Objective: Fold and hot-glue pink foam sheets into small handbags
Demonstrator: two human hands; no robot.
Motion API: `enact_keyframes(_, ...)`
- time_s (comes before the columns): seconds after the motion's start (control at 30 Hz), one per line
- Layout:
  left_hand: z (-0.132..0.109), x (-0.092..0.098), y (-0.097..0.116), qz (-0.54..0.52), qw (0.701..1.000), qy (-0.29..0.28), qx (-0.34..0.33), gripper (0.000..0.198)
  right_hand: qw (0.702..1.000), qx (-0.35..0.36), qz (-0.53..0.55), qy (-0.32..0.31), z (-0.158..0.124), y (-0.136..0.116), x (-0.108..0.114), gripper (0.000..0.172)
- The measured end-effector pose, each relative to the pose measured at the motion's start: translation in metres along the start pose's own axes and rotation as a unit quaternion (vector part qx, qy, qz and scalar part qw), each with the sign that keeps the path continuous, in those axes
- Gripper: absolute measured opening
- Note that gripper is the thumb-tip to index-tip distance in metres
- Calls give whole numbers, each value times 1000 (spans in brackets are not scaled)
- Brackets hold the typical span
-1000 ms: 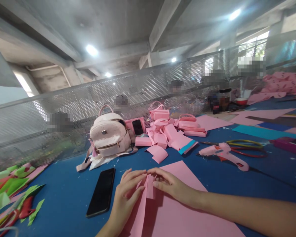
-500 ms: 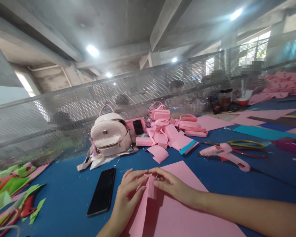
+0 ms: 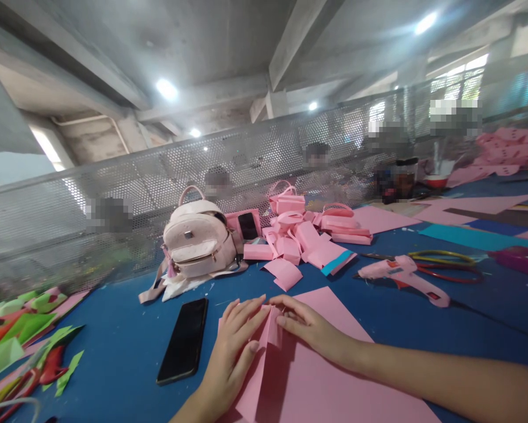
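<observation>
A large sheet of pink paper (image 3: 334, 376) lies on the table before me, with a flap along its left side standing up in a fold. My left hand (image 3: 235, 341) is spread over the flap's outer side, fingers stretched out and thumb apart. On the other side, my right hand (image 3: 310, 329) pinches the far end of the fold between curled fingers and thumb; its fingertips almost meet those of the left. Left of the hands lies a black phone (image 3: 183, 341). To the right is a pink glue gun (image 3: 403, 273) with its cord trailing off.
A pale pink backpack (image 3: 197, 238) stands behind, beside a heap of pink paper pieces (image 3: 290, 235). Red-and-yellow-handled scissors (image 3: 449, 264) lie past the glue gun. Green and orange scraps (image 3: 21, 329) and red scissors (image 3: 52, 364) are at left. A perforated metal screen (image 3: 158, 170) borders the table.
My left hand has shifted slightly, its thumb now farther from the fingers. The flap leans a little more to the right. My right hand stays at the fold.
</observation>
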State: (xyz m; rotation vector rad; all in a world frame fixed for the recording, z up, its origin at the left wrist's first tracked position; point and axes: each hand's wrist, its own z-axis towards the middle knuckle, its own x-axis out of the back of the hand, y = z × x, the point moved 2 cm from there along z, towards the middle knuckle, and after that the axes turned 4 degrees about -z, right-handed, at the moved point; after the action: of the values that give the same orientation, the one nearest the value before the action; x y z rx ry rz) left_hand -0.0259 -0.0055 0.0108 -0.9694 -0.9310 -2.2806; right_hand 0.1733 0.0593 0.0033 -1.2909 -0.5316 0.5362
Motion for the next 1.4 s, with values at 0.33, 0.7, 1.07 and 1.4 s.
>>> enact_keyframes(0.33, 4, 3, 4, 35, 999, -25, -13, 48, 1000, -3, -12, 13, 0, 2, 0, 54)
enact_keyframes(0.7, 4, 4, 5, 13, 999, -42, -12, 52, 1000, 1, -13, 11, 2, 5, 1, 49)
enact_keyframes(1.07, 3, 4, 3, 16, 999, -37, -1, 50, 1000, 17, -21, 7, 1, 1, 0, 43)
enact_keyframes(1.4, 2, 5, 1, 13, 999, -52, -9, 50, 999, 9, -33, 14, 1, 6, 2, 44)
